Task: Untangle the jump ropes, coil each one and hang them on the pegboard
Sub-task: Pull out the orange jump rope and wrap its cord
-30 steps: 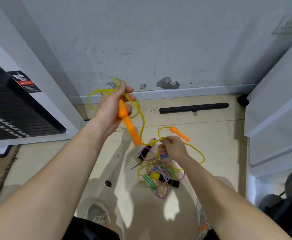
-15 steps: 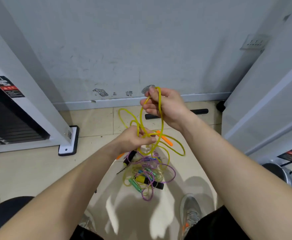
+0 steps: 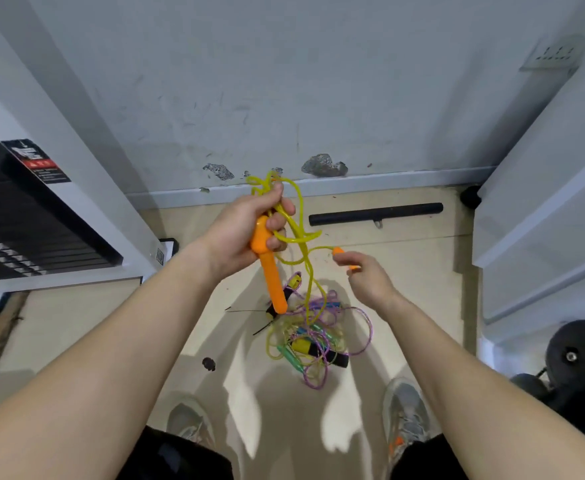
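I have the left hand raised in front of the skirting. It is clenched round the upper end of a long orange plastic handle, which hangs tip-down out of the fist. The same fist gathers several loose loops of thin, glossy yellow rope. The loops stick out above the knuckles and sag to their right.

The right hand sits lower and to the right, apart from the left. Its fingers curl over a second orange handle, of which I see only the two ends, either side of the fingers. A yellow strand runs from that handle's upper end back toward the gathered loops.

More yellow strands drop from the loops to the beige tiled floor and into a tangled pile between the two arms. In the pile I make out a thin purple rope, a green handle and a yellow-and-black handle. There is a trace of blue that I cannot identify.

A black bar lies on the floor along the wall, and grey trainers show at the bottom edge.
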The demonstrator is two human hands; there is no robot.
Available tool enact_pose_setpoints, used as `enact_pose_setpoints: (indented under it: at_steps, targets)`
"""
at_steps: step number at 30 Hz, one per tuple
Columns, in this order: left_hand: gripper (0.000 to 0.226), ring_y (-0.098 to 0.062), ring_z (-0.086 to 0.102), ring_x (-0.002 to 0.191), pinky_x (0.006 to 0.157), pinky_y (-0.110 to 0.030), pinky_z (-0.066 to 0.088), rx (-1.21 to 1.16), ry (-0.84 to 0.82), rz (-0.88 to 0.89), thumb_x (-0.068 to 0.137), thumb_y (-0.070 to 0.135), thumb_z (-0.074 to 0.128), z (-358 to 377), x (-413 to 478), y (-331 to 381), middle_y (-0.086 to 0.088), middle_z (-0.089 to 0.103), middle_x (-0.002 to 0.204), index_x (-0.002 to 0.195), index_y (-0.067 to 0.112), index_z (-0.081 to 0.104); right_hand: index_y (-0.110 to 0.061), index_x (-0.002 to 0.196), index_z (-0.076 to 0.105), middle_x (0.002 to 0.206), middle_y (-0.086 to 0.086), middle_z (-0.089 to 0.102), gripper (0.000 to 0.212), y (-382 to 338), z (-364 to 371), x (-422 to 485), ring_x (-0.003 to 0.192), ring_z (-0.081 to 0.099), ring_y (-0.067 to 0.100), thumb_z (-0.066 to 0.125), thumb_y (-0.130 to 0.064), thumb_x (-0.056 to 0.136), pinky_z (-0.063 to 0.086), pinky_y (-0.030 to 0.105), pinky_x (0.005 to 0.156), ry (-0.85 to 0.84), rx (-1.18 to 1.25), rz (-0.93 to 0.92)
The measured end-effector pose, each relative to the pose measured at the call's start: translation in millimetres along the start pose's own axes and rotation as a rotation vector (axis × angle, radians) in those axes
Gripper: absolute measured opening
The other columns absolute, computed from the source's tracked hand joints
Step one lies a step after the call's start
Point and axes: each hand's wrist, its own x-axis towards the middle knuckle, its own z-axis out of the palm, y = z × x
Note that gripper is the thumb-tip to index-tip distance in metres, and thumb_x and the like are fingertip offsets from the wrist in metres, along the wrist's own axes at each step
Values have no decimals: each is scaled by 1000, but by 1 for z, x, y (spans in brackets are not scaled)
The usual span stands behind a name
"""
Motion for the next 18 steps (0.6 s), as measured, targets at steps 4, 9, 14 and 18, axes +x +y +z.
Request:
enact_pose_setpoints:
  at_steps: [4, 9, 14, 18]
  targets:
    - [39, -10, 29, 36, 50, -23, 40, -221, -43, -37, 100, 43, 45, -1, -5, 18, 8, 34, 46, 75, 16, 55, -36, 119, 64, 121, -16, 50, 50, 16, 49, -11, 116, 56, 15, 59, -1, 83, 50, 19, 70, -466, -86, 34]
    - [37, -7, 31, 35, 51, -21, 39, -386, -37, 63, 99, 44, 44, -11, -6, 35, 9, 35, 45, 73, 19, 54, -25, 93, 64, 97, -7, 64, 10, 36, 83, -5, 92, 63, 15, 56, -19, 91, 54, 29, 76, -415, -358, 13]
    - [30, -11, 36, 41, 48, -21, 36, 65, 234, 185, 100, 33, 53, -39, 6, 25, 5, 41, 51, 77, 15, 60, -17, 67, 61, 64, -2, 64, 33, 44, 58, -6, 60, 60, 15, 53, -17, 99, 43, 25, 57, -132, -287, 117]
    - [26, -16, 52, 47, 56, -31, 48, 839, 375, 181, 97, 28, 60, -66, 23, -20, 2, 61, 52, 77, 14, 69, -7, 89, 68, 81, 13, 73, 12, -9, 29, -3, 61, 65, 20, 60, -11, 97, 50, 31, 56, -35, 201, 143]
